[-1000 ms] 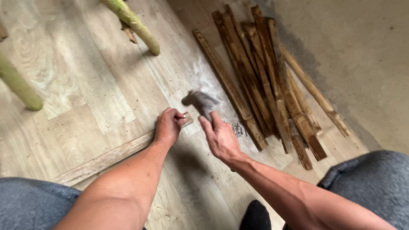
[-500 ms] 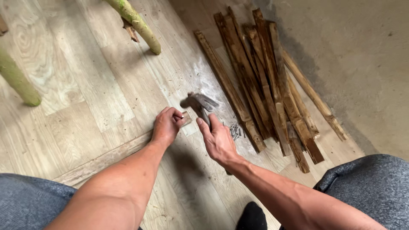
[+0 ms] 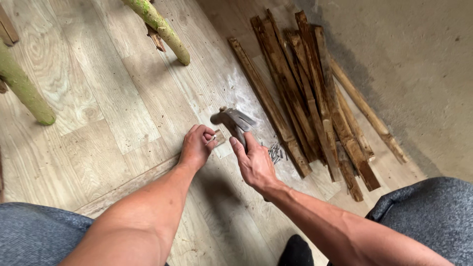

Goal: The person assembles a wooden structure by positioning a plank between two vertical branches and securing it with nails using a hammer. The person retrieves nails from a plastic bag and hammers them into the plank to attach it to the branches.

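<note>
Wooden strip (image 3: 148, 177) lies flat on the plank floor (image 3: 98, 98), left hand (image 3: 196, 148) pinching what looks like a nail at its end. Right hand (image 3: 256, 165) grips the hammer (image 3: 232, 120) just above it. Nail's barely started; loose nails (image 3: 276, 152) and slat pile (image 3: 305, 98) wait beside.

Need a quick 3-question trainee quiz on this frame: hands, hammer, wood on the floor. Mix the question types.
1. True or false: the right hand grips a hammer by its handle.
2. What does the left hand rest on? A) wooden strip B) green pole C) pile of slats
3. What small metal items lie on the floor between the right hand and the slats?

Key: 1 true. 2 A. 3 loose nails.
</note>
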